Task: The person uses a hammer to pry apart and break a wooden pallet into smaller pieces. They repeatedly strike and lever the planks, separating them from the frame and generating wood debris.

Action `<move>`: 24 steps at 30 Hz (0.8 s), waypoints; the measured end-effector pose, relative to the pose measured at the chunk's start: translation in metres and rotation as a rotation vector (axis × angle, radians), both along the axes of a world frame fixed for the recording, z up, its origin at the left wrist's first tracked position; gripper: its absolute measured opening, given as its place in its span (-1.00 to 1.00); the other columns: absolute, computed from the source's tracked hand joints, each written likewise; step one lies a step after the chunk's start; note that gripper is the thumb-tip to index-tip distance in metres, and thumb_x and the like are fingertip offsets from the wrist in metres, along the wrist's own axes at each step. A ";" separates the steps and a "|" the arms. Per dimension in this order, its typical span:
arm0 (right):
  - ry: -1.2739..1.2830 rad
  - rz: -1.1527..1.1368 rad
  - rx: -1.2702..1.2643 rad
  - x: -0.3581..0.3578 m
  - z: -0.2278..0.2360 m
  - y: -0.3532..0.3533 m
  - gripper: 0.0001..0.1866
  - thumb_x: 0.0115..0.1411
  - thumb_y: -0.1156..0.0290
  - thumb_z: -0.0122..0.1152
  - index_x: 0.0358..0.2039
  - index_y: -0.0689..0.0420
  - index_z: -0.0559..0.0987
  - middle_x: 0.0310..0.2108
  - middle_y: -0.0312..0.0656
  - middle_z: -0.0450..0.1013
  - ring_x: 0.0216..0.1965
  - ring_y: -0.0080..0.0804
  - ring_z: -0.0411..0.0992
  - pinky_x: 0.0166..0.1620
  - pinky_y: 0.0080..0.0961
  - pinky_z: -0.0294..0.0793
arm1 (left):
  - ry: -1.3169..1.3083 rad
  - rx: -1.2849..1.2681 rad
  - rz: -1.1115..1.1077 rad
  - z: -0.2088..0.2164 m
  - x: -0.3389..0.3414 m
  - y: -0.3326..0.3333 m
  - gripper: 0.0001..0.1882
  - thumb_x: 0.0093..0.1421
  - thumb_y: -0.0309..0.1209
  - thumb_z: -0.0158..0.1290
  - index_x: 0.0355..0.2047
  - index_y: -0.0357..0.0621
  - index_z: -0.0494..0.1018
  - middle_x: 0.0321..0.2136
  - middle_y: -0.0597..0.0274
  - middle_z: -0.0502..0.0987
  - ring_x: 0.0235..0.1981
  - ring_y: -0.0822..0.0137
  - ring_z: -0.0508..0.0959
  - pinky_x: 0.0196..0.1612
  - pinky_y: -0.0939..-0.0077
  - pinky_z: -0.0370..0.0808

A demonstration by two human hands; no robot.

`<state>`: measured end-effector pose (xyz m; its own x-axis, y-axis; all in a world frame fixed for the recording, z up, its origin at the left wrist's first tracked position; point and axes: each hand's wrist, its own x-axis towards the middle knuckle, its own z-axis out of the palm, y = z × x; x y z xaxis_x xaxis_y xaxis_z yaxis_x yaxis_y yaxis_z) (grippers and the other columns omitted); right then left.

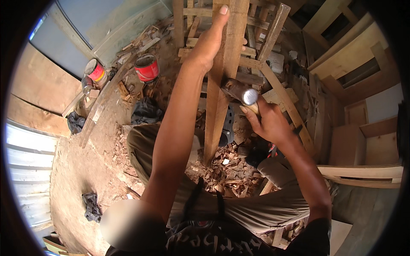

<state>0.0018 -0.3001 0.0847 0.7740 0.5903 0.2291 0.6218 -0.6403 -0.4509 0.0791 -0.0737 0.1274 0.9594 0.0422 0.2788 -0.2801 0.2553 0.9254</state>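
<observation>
My left hand grips a long upright wooden plank near its top, fingers wrapped over its edge. The plank's lower end rests on the ground among wood chips. My right hand is closed around the wooden handle of a hammer, whose metal head lies against the plank's right side at mid height. Both forearms reach up from the lower edge over my lap.
Two red tins stand on the dirt floor at upper left beside a curved wooden strip. Dark rags lie nearby. Wooden frames and boards are stacked at right and behind the plank.
</observation>
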 end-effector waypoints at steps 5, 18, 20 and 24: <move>-0.110 0.075 0.218 0.021 -0.049 -0.018 -0.62 0.22 0.22 0.33 -0.24 0.33 0.50 -0.52 0.15 0.52 -0.46 0.17 0.56 -0.42 -0.10 0.54 | -0.177 -0.011 0.060 0.002 0.009 -0.001 -0.14 0.35 0.28 -0.19 0.36 -0.19 0.17 0.14 -0.02 0.42 -0.01 0.24 0.56 0.02 0.23 0.55; 0.006 -0.311 0.547 -0.034 -0.308 -0.039 -0.74 0.42 0.25 0.03 -0.17 0.22 0.51 -0.43 -0.14 0.49 -0.48 -0.27 0.49 -0.38 -0.32 0.48 | -0.027 -0.166 -0.289 0.020 -0.060 -0.019 0.09 0.23 0.51 -0.41 0.29 -0.30 0.21 -0.09 -0.12 0.55 -0.16 0.18 0.64 -0.01 0.18 0.57; 0.177 -0.371 0.439 -0.051 -0.317 -0.048 -0.70 0.50 0.22 -0.10 -0.24 0.19 0.44 -0.58 -0.29 0.38 -0.60 -0.48 0.38 -0.52 -0.49 0.40 | -0.073 -0.075 -0.283 0.016 -0.067 -0.010 0.04 0.25 0.49 -0.39 0.21 -0.33 0.30 -0.17 -0.09 0.57 -0.22 0.22 0.65 -0.12 0.25 0.60; 0.564 -0.320 0.786 -0.041 -0.209 -0.024 -0.61 0.52 0.13 -0.19 -0.39 0.10 0.37 -0.66 -0.41 0.22 -0.73 -0.66 0.21 -0.72 -0.60 0.17 | 0.090 -0.027 -0.058 0.002 -0.045 0.029 0.06 0.18 0.56 -0.40 0.07 -0.26 0.40 -0.33 0.00 0.59 -0.29 0.16 0.66 -0.25 0.23 0.61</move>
